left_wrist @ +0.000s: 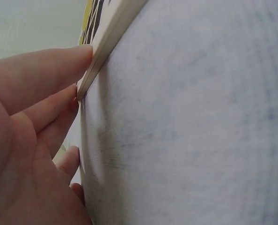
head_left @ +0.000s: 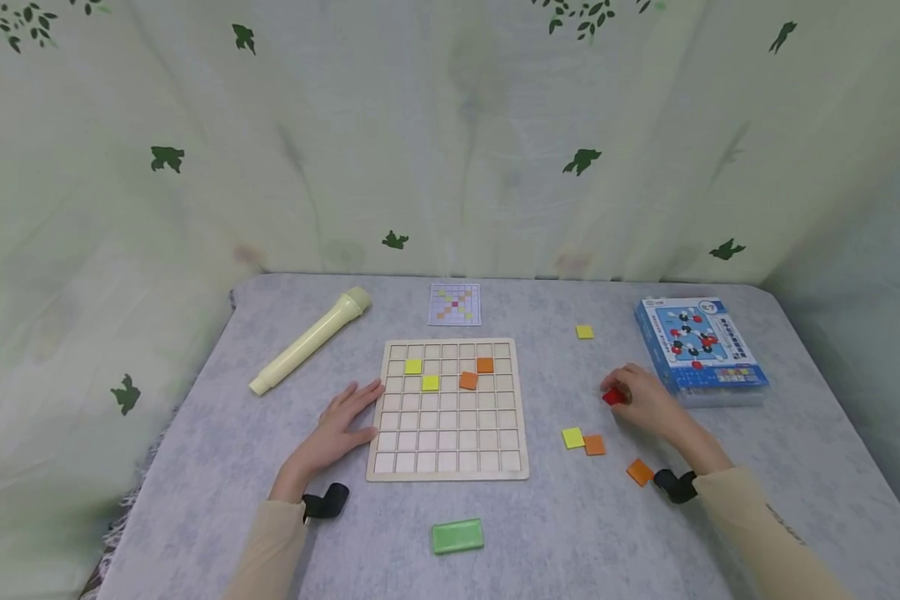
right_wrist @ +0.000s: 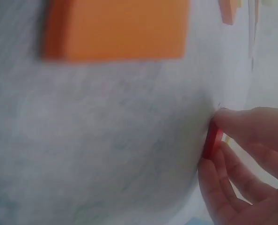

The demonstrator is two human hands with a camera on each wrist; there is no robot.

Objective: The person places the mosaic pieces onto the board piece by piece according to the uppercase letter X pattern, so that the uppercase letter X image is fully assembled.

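Note:
A light wooden grid board [head_left: 447, 472] lies flat in the middle of the table. Two yellow tiles [head_left: 413, 367] and two orange tiles [head_left: 485, 365] sit in its upper rows; the lower orange one is slightly askew. My left hand [head_left: 339, 429] rests at the board's left edge, its fingers fairly straight and touching the rim, as the left wrist view also shows. To the right of the board, my right hand [head_left: 645, 402] pinches a red square tile [right_wrist: 213, 139] between thumb and fingers, at the table surface.
Loose yellow tiles [head_left: 573, 437] and orange tiles [head_left: 640, 472] lie right of the board. Behind it is a pattern card [head_left: 454, 305]. A blue box [head_left: 701, 342] stands at right, a cream tube [head_left: 307, 343] lies at left, and a green block [head_left: 457, 537] is in front.

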